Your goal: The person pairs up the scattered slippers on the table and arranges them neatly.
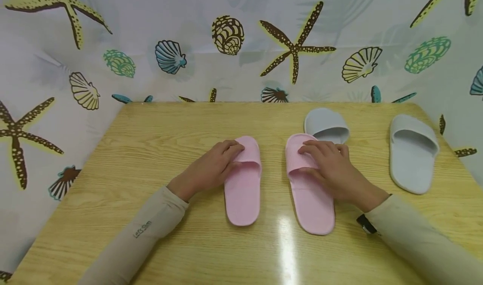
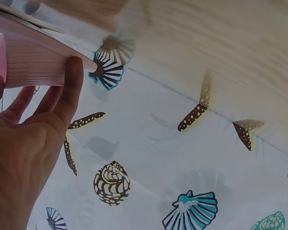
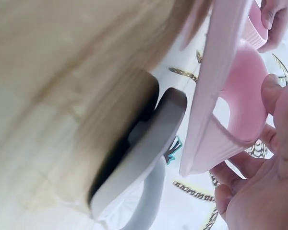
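Observation:
Two pink slippers lie side by side near the middle of the table, straps at the far end. My left hand (image 1: 215,165) grips the strap of the left pink slipper (image 1: 243,201), fingers over the top and thumb by the opening. In the left wrist view its fingertips rest along the ribbed strap (image 2: 36,62). On the right pink slipper (image 1: 315,211), my right hand (image 1: 333,172) holds the strap, its thumb at the strap's edge in the right wrist view. The strap's outer side is partly hidden by the hand.
Behind the right pink slipper lies a white slipper (image 1: 326,121), partly covered by it and the right hand. Another white slipper (image 1: 413,163) lies at the right side of the wooden table (image 1: 151,138). A shell-and-starfish cloth (image 1: 203,71) stands behind the table and along its sides.

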Action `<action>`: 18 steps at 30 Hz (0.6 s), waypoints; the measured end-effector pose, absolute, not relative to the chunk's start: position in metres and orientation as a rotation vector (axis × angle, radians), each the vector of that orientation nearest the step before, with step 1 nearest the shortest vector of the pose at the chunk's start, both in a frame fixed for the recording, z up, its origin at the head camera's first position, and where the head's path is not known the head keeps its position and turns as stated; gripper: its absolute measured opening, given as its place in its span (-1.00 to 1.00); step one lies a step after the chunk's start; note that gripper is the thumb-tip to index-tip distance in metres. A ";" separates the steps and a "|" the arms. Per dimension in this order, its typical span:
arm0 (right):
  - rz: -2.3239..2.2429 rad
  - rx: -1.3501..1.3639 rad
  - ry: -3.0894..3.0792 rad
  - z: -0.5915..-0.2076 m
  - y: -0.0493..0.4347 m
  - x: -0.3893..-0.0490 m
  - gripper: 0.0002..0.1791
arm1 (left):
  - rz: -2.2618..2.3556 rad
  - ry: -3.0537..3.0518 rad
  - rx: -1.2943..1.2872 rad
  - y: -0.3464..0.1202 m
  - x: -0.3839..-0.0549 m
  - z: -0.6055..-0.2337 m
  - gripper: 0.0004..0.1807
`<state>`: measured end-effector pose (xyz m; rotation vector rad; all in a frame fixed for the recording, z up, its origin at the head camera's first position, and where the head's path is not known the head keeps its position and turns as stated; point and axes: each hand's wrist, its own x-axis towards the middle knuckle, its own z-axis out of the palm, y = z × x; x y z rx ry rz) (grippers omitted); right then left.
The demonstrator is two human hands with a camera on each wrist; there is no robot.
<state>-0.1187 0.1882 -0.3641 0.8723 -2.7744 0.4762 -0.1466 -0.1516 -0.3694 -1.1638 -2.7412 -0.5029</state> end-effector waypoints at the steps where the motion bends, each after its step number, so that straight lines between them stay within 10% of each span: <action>1: 0.472 0.881 -2.775 -0.364 0.185 -0.119 -0.53 | -0.503 -2.743 -1.162 -0.152 -0.146 -0.370 -0.59; 18: 0.563 0.947 -2.801 -0.364 0.147 -0.134 -0.55 | -0.500 -2.708 -1.138 -0.160 -0.145 -0.373 -0.57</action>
